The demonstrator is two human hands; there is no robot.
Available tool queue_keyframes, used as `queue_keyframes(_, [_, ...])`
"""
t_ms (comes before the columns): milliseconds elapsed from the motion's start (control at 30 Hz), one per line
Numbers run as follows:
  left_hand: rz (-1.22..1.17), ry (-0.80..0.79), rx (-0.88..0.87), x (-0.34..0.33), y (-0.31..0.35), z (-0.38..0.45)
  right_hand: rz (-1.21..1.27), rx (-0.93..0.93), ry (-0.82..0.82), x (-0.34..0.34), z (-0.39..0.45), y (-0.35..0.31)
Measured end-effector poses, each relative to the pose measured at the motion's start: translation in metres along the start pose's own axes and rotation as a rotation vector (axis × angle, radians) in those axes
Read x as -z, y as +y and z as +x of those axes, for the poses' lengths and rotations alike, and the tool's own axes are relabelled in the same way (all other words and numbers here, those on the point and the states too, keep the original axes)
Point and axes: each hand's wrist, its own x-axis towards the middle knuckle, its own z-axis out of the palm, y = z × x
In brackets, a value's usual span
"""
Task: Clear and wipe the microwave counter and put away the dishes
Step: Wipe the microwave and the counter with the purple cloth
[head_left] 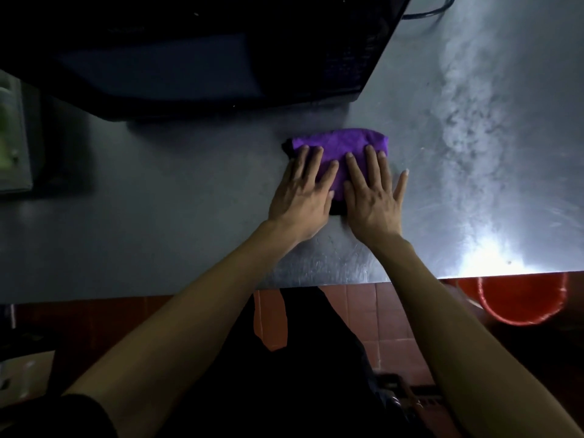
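Note:
A folded purple cloth [339, 145] lies flat on the steel counter [189, 232], just in front of the black microwave [202, 55]. My left hand [301, 197] presses on the cloth's left half with straight, spread fingers. Beside it, my right hand [374, 197] lies flat on the right half, its little finger reaching past the cloth onto the bare metal. Both palms cover the cloth's near edge. No dishes show on the counter.
A pale boxy object [14, 137] stands at the counter's far left. The microwave's cable [426, 11] runs along the back right. Below the front edge sit a red bucket [521, 301] on the tiled floor, a cardboard box [25, 374] and a dark crate [407, 396].

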Motion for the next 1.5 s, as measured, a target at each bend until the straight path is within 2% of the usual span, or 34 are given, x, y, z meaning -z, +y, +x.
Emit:
queue_keyframes(200, [-0.025, 0.025, -0.024, -0.011, -0.011, -0.039, -0.003, -0.038, 0.006, -0.017, -0.038, -0.025])
queue_keyframes(367, [-0.005, 0.046, -0.024, -0.013, -0.045, -0.072, -0.01, -0.032, 0.029, -0.023, -0.049, -0.072])
queue_keyframes(467, [0.008, 0.074, 0.003, -0.013, -0.076, -0.091, -0.032, 0.073, 0.033, -0.029, -0.046, -0.104])
queue_keyframes(567, [0.034, 0.086, 0.05, -0.011, -0.114, -0.108, -0.13, 0.208, -0.036, -0.042, -0.039, -0.135])
queue_keyframes(733, [0.066, 0.12, 0.118, -0.006, -0.18, -0.134, -0.112, 0.313, -0.106, -0.048, -0.022, -0.205])
queue_keyframes(1100, [0.026, 0.138, 0.232, 0.007, -0.293, -0.188, -0.183, 0.393, -0.145, -0.081, -0.009, -0.335])
queue_keyframes(1267, [0.008, 0.148, 0.207, 0.005, -0.305, -0.205, -0.178, 0.391, -0.14, -0.087, -0.018, -0.349])
queue_keyframes(1500, [-0.008, 0.134, 0.229, -0.004, -0.275, -0.218, -0.169, 0.42, -0.145, -0.091, -0.04, -0.325])
